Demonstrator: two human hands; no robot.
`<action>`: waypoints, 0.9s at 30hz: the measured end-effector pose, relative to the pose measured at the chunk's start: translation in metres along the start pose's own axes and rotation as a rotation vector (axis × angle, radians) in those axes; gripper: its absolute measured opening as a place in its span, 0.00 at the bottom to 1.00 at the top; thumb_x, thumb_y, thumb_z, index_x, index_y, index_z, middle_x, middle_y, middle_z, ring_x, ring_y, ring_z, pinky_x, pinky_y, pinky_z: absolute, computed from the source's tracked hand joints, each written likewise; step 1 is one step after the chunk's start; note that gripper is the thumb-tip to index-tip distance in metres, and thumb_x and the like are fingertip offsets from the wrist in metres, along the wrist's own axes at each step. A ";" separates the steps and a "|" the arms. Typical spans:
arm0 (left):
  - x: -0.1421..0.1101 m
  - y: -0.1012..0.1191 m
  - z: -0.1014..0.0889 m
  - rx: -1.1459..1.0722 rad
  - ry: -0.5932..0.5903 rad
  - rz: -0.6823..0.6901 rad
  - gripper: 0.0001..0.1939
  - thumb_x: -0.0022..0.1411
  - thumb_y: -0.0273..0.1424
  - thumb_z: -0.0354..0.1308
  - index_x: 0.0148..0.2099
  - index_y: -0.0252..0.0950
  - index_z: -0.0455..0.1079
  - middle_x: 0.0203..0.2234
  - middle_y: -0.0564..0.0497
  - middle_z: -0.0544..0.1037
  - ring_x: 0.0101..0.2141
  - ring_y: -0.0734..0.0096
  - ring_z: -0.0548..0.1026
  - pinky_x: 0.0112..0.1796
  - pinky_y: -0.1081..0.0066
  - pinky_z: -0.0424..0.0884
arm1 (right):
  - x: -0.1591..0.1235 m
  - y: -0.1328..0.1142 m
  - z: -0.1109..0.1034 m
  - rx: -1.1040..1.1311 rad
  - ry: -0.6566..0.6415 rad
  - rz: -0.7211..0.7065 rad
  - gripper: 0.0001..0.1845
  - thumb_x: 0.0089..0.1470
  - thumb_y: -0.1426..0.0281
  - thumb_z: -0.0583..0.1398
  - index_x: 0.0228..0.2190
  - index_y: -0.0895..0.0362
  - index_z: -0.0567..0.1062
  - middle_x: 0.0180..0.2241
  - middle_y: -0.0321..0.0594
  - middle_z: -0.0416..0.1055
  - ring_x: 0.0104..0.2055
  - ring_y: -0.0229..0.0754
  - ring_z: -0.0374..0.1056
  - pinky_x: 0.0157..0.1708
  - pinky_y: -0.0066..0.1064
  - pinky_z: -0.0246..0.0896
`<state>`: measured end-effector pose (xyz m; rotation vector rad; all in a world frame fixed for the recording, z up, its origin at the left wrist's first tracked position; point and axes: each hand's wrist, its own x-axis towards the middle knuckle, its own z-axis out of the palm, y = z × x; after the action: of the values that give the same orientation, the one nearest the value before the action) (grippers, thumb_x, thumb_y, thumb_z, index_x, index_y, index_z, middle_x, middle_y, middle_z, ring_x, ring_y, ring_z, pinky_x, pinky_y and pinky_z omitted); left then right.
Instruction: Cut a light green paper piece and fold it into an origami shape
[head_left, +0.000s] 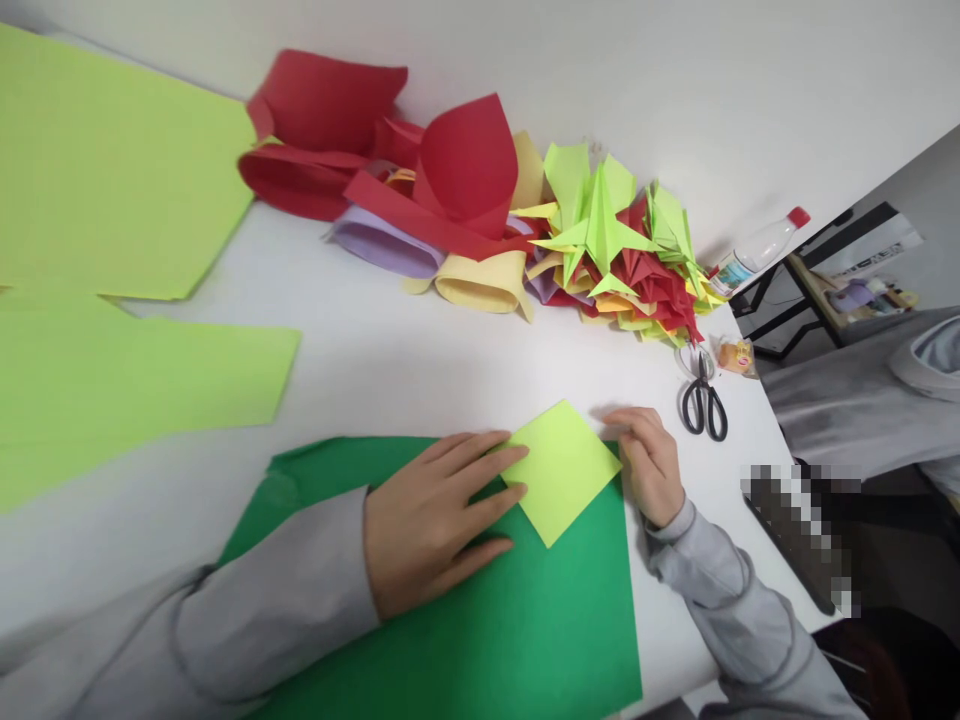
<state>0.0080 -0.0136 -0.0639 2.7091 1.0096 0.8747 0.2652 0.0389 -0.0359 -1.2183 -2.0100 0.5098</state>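
Observation:
A light green square of paper (564, 472), turned like a diamond, lies on a larger dark green sheet (480, 640). My left hand (442, 520) is open and flat, its fingers spread across the dark green sheet, with fingertips on the left edge of the light green square. Beside the square's right corner is my right hand (652, 468), loosely curled, with fingers and thumb a little apart. It shows nothing held between them. The right thumb's tip is close to that corner; whether it touches the paper I cannot tell.
Large light green sheets (120, 180) lie at the left. Rolled red paper (322, 110) and a pile of folded paper stars (600, 240) line the wall. Black-handled scissors (703, 405), a small packet (735, 356), a bottle (761, 250) and a dark phone-like object (795, 540) are right. A person in grey (840, 400) is beyond.

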 end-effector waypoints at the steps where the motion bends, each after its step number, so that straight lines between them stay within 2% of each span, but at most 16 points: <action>1: 0.000 0.000 0.000 -0.003 0.009 0.007 0.12 0.61 0.33 0.53 0.45 0.36 0.72 0.51 0.39 0.72 0.54 0.46 0.66 0.48 0.47 0.66 | 0.000 -0.001 0.000 -0.013 0.005 0.002 0.15 0.57 0.74 0.49 0.38 0.53 0.74 0.37 0.41 0.73 0.44 0.45 0.65 0.44 0.40 0.60; 4: 0.000 -0.002 0.002 -0.009 0.050 0.027 0.11 0.62 0.33 0.53 0.43 0.36 0.72 0.48 0.39 0.74 0.51 0.47 0.69 0.46 0.49 0.67 | 0.001 -0.006 0.000 -0.108 -0.039 -0.043 0.11 0.57 0.68 0.54 0.40 0.54 0.73 0.39 0.43 0.73 0.45 0.47 0.65 0.45 0.42 0.60; 9: 0.002 -0.005 0.005 0.038 0.147 0.038 0.10 0.65 0.31 0.51 0.46 0.34 0.71 0.45 0.40 0.76 0.43 0.57 0.74 0.41 0.58 0.71 | -0.001 -0.012 0.002 -0.155 -0.190 -0.131 0.13 0.54 0.66 0.59 0.42 0.54 0.72 0.39 0.44 0.72 0.44 0.47 0.66 0.45 0.43 0.62; 12: 0.004 -0.006 0.007 0.101 0.134 0.075 0.09 0.65 0.30 0.51 0.44 0.34 0.71 0.44 0.41 0.77 0.43 0.57 0.74 0.41 0.58 0.71 | -0.002 -0.015 0.003 -0.005 -0.228 -0.141 0.16 0.54 0.64 0.59 0.45 0.54 0.71 0.42 0.46 0.71 0.46 0.46 0.66 0.46 0.40 0.64; 15: 0.003 -0.007 0.010 0.066 0.147 0.072 0.10 0.67 0.27 0.48 0.45 0.35 0.71 0.43 0.43 0.78 0.42 0.60 0.74 0.42 0.60 0.72 | -0.004 -0.017 0.005 0.273 -0.240 -0.083 0.20 0.57 0.59 0.58 0.49 0.54 0.69 0.47 0.47 0.68 0.49 0.46 0.66 0.47 0.39 0.64; 18: 0.000 -0.009 0.010 -0.052 0.235 -0.010 0.16 0.68 0.26 0.42 0.50 0.37 0.68 0.43 0.44 0.78 0.43 0.64 0.76 0.43 0.65 0.73 | -0.006 -0.013 0.008 0.571 -0.214 0.020 0.29 0.58 0.50 0.52 0.57 0.50 0.59 0.55 0.48 0.61 0.51 0.49 0.66 0.48 0.42 0.64; 20: 0.001 -0.009 0.004 -0.092 0.288 -0.082 0.17 0.68 0.27 0.41 0.52 0.37 0.68 0.42 0.44 0.79 0.41 0.66 0.77 0.42 0.69 0.74 | -0.007 -0.010 0.011 0.655 -0.222 0.028 0.36 0.56 0.46 0.50 0.60 0.47 0.49 0.59 0.49 0.54 0.51 0.50 0.66 0.47 0.43 0.65; 22: 0.004 -0.007 -0.004 -0.174 0.341 -0.319 0.13 0.66 0.31 0.47 0.46 0.38 0.72 0.38 0.48 0.81 0.36 0.65 0.79 0.40 0.69 0.75 | -0.009 -0.009 0.014 0.623 -0.267 -0.024 0.42 0.53 0.44 0.53 0.62 0.45 0.42 0.62 0.51 0.47 0.53 0.51 0.65 0.46 0.43 0.66; 23: 0.007 -0.005 -0.009 -0.252 0.331 -0.426 0.12 0.63 0.34 0.50 0.41 0.38 0.74 0.33 0.50 0.82 0.31 0.66 0.79 0.36 0.70 0.76 | -0.010 -0.009 0.014 0.577 -0.288 -0.061 0.46 0.52 0.44 0.55 0.62 0.44 0.39 0.62 0.52 0.44 0.54 0.51 0.63 0.47 0.43 0.65; 25: 0.015 -0.001 -0.016 -0.470 0.350 -0.685 0.12 0.59 0.38 0.54 0.34 0.39 0.75 0.24 0.52 0.81 0.25 0.65 0.79 0.28 0.71 0.77 | -0.011 -0.012 0.015 0.450 -0.316 -0.136 0.53 0.48 0.45 0.60 0.63 0.45 0.35 0.63 0.54 0.40 0.56 0.53 0.61 0.48 0.44 0.64; 27: 0.021 0.002 -0.019 -0.711 0.451 -0.910 0.12 0.52 0.42 0.60 0.31 0.39 0.76 0.22 0.53 0.81 0.23 0.64 0.79 0.27 0.69 0.78 | -0.012 -0.017 0.015 0.298 -0.323 -0.221 0.60 0.44 0.46 0.63 0.63 0.49 0.33 0.63 0.57 0.38 0.58 0.56 0.58 0.51 0.48 0.62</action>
<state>0.0115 -0.0033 -0.0375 1.2775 1.4417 1.2898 0.2474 0.0206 -0.0398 -0.7597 -2.2023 0.9035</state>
